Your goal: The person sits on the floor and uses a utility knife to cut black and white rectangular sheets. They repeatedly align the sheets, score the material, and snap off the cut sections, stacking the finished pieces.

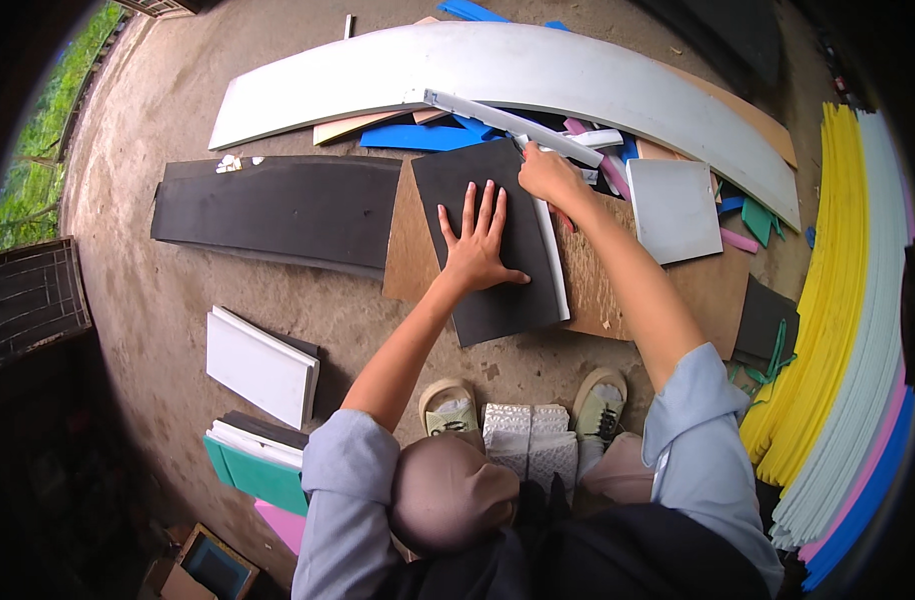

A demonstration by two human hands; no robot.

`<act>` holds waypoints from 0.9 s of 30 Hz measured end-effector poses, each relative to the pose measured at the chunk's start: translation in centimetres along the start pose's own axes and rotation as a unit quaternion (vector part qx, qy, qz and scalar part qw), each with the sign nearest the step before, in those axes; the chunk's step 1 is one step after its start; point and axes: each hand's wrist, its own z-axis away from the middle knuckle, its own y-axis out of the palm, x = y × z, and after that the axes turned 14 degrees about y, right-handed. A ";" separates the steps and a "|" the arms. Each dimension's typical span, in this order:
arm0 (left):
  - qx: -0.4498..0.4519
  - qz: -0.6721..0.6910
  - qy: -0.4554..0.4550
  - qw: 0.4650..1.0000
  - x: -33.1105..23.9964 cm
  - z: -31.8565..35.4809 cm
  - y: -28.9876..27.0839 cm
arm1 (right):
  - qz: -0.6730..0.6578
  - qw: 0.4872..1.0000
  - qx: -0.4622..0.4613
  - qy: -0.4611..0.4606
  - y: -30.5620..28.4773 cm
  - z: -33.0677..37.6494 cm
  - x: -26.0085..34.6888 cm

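My left hand [475, 255] lies flat with fingers spread on a black foam sheet [493, 310]. A white layer [556, 265] shows along the sheet's right edge. Closed in a fist, my right hand [550, 178] is at the sheet's upper right edge, wrapped round a slim tool with a red handle [564, 220] that looks like a cutter knife. Most of the tool is hidden by the fingers. Just beyond this hand lies a long pale strip [513, 122]. The black sheet rests on a brown wooden board [603, 290].
A long curved white sheet [458, 60] lies behind blue offcuts [418, 137]. Black foam [278, 215] is at left, a white square piece [675, 208] at right. White sheets [258, 365] and green ones [253, 470] lie near left. Yellow sheets [828, 300] are stacked far right.
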 end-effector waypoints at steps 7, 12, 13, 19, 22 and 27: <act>-0.018 -0.010 -0.007 1.000 -0.4 -0.5 0.1 | 0.050 0.982 0.135 0.125 -1.6 3.0 1.3; 0.009 -0.008 -0.020 1.000 -0.7 -1.1 0.2 | 0.041 0.994 0.070 0.078 3.7 9.2 -5.0; 0.020 -0.005 -0.029 0.999 -0.6 -1.0 0.1 | 0.031 0.993 0.081 0.087 4.3 10.8 -5.8; 0.051 -0.011 -0.051 0.997 -0.8 -1.4 -0.5 | -0.035 0.978 0.154 0.134 6.3 18.9 -10.8; 0.061 -0.018 -0.057 0.996 -1.0 -1.5 -0.7 | -0.022 0.982 0.147 0.118 6.9 21.1 -12.2; 0.056 -0.009 -0.048 0.997 -0.7 -1.5 -0.5 | 0.009 0.999 0.035 0.012 5.2 20.4 -13.1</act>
